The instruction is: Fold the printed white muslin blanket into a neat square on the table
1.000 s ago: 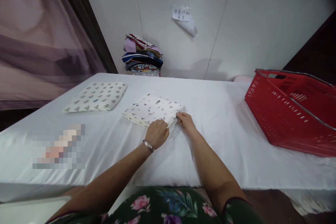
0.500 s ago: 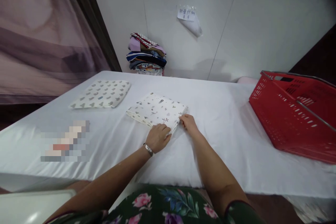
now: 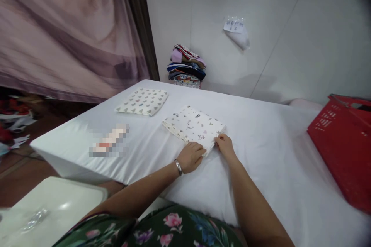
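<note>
A folded white cloth (image 3: 194,123) with a small scattered print lies on the white-covered table, its layers stacked along the near edge. My left hand (image 3: 191,157), with a silver bracelet on the wrist, rests at the cloth's near corner, fingers closed over the edge. At the right edge of the same cloth, my right hand (image 3: 225,146) pinches the layers between thumb and fingers. Farther left lies a second folded cloth (image 3: 143,101), cream with rows of grey-green motifs; neither hand touches it.
On the right of the table (image 3: 269,154) stands a red plastic basket (image 3: 342,150). A pile of folded clothes (image 3: 187,67) rises behind the far edge. A blurred-out item (image 3: 110,141) lies on the left. Below left is a pale lid-like surface (image 3: 58,204).
My view has swung left, so everything sits farther right in the picture and more floor shows at left. Both hands keep the same places on the folded cloth.
</note>
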### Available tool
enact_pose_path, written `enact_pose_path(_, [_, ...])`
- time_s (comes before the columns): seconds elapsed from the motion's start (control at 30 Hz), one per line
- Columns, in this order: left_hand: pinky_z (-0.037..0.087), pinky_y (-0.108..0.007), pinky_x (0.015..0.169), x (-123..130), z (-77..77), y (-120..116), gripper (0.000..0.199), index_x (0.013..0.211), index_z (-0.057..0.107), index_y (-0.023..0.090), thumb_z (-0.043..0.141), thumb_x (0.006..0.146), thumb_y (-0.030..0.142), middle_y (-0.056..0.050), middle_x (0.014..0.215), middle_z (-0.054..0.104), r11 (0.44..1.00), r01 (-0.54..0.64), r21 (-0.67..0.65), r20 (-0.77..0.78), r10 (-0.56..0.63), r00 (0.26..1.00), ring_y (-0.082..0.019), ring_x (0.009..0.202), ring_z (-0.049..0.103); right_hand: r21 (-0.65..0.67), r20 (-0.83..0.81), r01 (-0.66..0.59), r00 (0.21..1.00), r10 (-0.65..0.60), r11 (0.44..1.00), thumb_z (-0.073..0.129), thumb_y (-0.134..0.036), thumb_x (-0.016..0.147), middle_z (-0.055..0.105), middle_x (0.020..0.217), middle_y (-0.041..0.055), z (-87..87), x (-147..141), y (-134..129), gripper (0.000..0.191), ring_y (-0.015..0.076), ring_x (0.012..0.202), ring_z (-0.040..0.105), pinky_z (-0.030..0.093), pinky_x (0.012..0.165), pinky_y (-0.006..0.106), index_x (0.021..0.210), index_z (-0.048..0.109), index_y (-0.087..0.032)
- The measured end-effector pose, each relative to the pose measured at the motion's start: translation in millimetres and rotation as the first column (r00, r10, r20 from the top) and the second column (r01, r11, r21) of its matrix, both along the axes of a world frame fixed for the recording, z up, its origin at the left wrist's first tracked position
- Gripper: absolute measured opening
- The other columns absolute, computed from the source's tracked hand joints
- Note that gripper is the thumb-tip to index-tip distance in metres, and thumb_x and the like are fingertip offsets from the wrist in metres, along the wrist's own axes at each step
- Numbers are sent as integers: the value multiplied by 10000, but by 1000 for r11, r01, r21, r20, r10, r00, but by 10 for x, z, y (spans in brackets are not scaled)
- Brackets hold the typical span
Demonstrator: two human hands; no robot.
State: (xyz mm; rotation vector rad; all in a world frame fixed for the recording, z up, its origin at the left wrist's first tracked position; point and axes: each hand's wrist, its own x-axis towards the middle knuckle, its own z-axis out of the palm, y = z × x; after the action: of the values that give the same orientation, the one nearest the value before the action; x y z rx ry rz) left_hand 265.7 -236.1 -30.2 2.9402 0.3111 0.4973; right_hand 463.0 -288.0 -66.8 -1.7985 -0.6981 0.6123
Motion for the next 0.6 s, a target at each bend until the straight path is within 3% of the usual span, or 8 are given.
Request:
enact_pose_path(0.17, [381, -349, 818, -74, -53, 163, 230, 1020, 574, 199, 439, 843, 257, -73, 1006, 600, 1000, -3, -26, 117, 6, 993, -182, 932, 513, -54, 37, -21, 999, 23, 998, 487, -268, 633, 495, 452, -50, -32, 12, -12, 104, 108, 380, 422, 309, 407, 222, 670, 511, -175])
enact_pose_path(0.37, [409, -370, 855, -155, -108, 535, 232, 982, 598, 190, 466, 847, 326, -90, 1028, 615, 986, -162, -48, 223, 169, 960, -191, 970, 538, -161, 222, -24, 973, 60, 987, 466, -247, 677, 590, 609, 10, -19, 27, -28, 186, 149, 555, 536, 385, 523, 242, 801, 568, -153])
enact_pose_path(0.5, [425, -349, 836, -185, -104, 638, 221, 945, 614, 193, 461, 852, 322, -78, 985, 631, 990, -131, -52, 221, 139, 965, -175, 932, 553, -190, 488, 57, 871, 44, 980, 471, -255, 737, 624, 778, 52, 98, -48, -105, 354, 182, 703, 571, 404, 614, 272, 1069, 552, -161])
enact_pose_path(0.6, [426, -342, 851, -173, -64, 719, 211, 940, 618, 194, 459, 852, 301, -77, 1003, 628, 981, -183, -70, 306, 195, 932, -168, 950, 550, 4, 669, 36, 743, -29, 999, 434, -246, 798, 610, 908, 78, 211, -183, -165, 385, 193, 823, 561, 419, 712, 299, 1169, 501, -167])
